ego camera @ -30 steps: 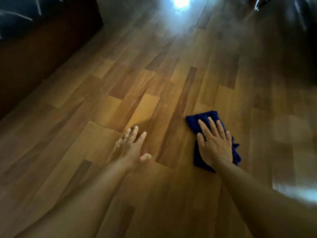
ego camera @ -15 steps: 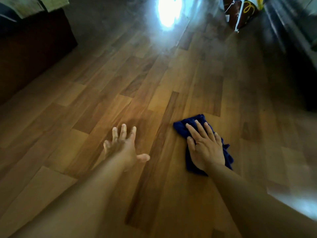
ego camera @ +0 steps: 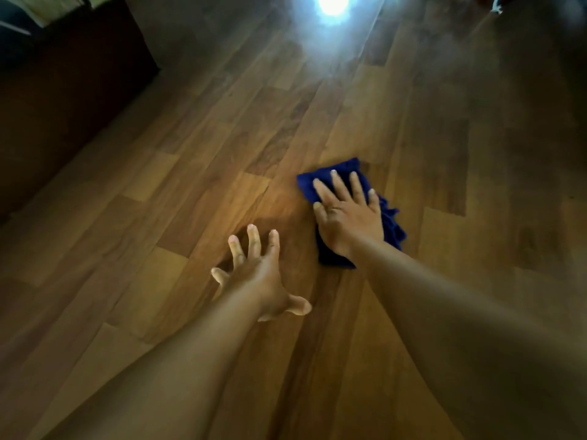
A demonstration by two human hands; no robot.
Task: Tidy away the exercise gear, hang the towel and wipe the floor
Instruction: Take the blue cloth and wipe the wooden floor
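A dark blue cloth [ego camera: 392,223] lies bunched on the wooden plank floor [ego camera: 178,192] in the middle of the view. My right hand [ego camera: 346,214] presses flat on top of it, fingers straight and spread, covering most of the cloth. My left hand [ego camera: 257,274] rests on the bare floor to the left and nearer to me, fingers splayed, thumb sticking out, holding nothing.
A dark wooden piece of furniture [ego camera: 63,90] stands along the left, with pale fabric [ego camera: 54,7] on top at the upper left corner. A bright glare of light [ego camera: 332,4] reflects off the floor at the top centre.
The right hand has pushed the cloth forward across the floor, and the left hand has shifted along the planks with it. The view has swung, hiding the bag seen at the top right.
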